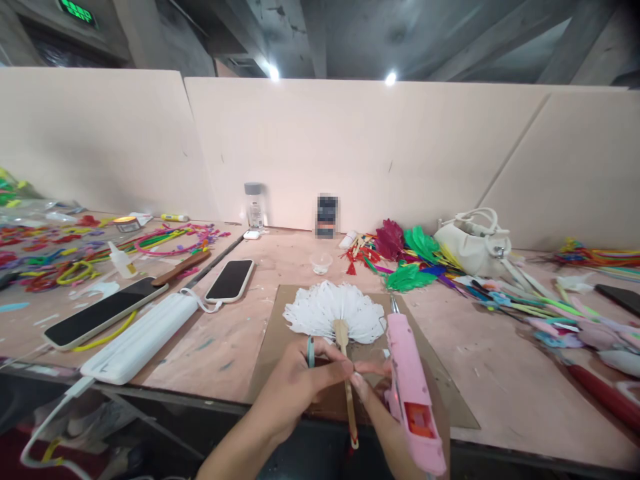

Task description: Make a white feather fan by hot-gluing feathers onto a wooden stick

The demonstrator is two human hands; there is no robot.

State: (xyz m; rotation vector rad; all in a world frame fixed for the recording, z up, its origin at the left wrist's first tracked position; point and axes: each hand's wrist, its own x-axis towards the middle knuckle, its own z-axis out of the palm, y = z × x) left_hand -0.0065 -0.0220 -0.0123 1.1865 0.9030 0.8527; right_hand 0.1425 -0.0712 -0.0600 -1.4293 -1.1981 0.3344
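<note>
A white, frilly-edged hand fan (327, 308) with a wooden handle lies over a brown board (273, 333) at the table's front edge. My left hand (305, 377) is closed, its thumb and fingertips pinching the handle below the fan's head. A pale blue-green strip shows at its fingers; I cannot tell what it is. My right hand (373, 393) brings its thumb and forefinger together beside the handle, close to my left fingertips. A pink glue gun (407, 363) sits in that hand, metal tip pointing away from me; its grip and the lower fingers are hidden.
Left are a phone (230, 280), another phone (107, 312), a white power bank (143, 337) with cable, and a glue bottle (121, 260). Behind stand a clear bottle (254, 208) and small plastic cup (321, 263). Right are coloured feathers (413, 277) and a white handbag (473, 243).
</note>
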